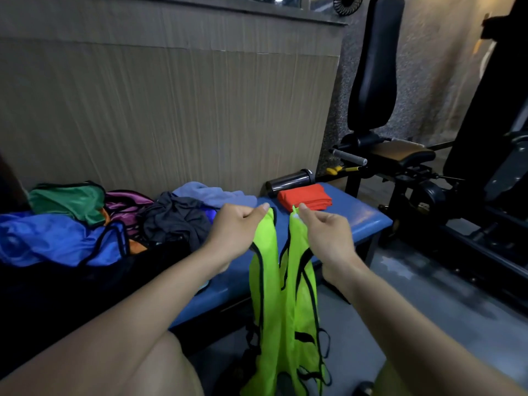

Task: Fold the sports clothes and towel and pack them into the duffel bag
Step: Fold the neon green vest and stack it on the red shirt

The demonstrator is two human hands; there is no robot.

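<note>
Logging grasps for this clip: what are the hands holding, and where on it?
A neon green vest, by its shoulder straps: left hand pinches one, right hand the other.

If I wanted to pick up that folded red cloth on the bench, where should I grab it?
Probably from the near side: slide fingers under the folded red cloth at its front edge, thumb on top, and lift the whole stack. It lies flat on the blue bench, and the dark bottle lies right behind it, crowding a grip from the back.
</note>
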